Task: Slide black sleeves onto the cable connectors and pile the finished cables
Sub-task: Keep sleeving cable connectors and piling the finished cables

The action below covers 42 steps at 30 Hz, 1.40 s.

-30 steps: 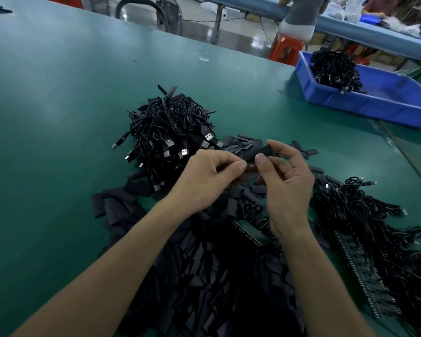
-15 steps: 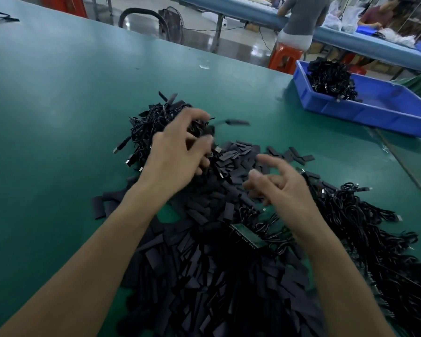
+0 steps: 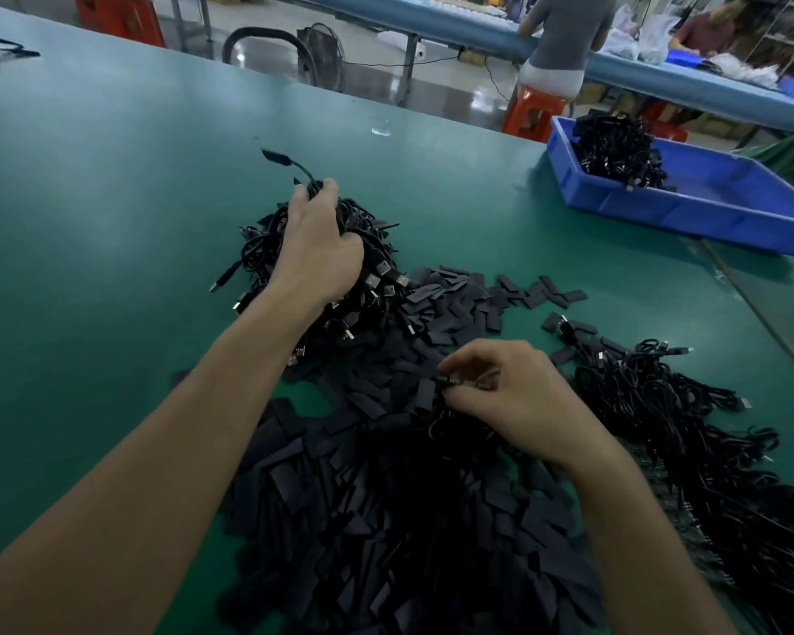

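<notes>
The left hand point(image 3: 317, 252), arm stretched forward, is gripping a black sleeved cable point(image 3: 294, 169) atop the tangled pile of finished cables point(image 3: 372, 286); the right hand point(image 3: 519, 401) is pinching a metal connector point(image 3: 454, 381) above flat black sleeves point(image 3: 386, 520).

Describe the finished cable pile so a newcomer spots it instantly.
On the green table, look left of the blue bin, beyond the black sleeves. The finished pile is the rounded heap under the left hand, metal plugs sticking out, unlike the loose cables at right.

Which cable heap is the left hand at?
The middle heap, beyond the sleeves, where the left hand holds a cable. The others lie at the right edge and in the blue bin.
</notes>
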### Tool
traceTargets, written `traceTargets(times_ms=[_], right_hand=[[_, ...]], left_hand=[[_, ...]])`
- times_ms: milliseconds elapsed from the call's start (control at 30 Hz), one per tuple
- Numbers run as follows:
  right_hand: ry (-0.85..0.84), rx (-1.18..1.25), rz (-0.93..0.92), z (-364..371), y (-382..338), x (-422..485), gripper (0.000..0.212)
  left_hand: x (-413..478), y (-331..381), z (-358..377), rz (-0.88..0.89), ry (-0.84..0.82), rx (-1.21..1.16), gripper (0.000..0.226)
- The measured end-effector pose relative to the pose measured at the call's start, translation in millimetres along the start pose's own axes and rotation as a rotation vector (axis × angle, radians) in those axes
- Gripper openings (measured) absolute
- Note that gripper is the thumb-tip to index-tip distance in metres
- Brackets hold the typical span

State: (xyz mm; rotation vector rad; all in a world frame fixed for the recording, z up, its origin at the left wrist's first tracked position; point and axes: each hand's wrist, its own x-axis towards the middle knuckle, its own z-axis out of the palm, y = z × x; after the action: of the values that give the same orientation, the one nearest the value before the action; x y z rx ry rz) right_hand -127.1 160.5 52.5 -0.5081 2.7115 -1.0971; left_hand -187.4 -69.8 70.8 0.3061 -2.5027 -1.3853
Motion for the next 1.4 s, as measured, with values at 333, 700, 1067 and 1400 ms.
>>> traceTargets(times_ms=[333, 700, 1067, 1400], right_hand=[[0.255, 0.596, 0.012, 7.0, 14.8, 7.5, 0.009], [0.037, 1.122, 0.052, 5.9, 23.3, 9.7, 0.037], [0.003, 1.184, 0.093, 5.6, 26.4, 7.9, 0.023], [0.782, 1.150, 0.226, -28.2, 15.1, 13.6, 0.014]], left_hand=[[-53.1, 8.3, 31.3, 0.391, 0.093, -0.154, 0.008], [-74.7, -11.4, 62.3, 0.117, -0.555, -0.654, 0.017], [-76.6, -13.2, 65.8, 0.072, -0.621, -0.808, 0.016], [-68.1, 3.7, 48.9, 0.149, -0.071, -1.096, 0.014]])
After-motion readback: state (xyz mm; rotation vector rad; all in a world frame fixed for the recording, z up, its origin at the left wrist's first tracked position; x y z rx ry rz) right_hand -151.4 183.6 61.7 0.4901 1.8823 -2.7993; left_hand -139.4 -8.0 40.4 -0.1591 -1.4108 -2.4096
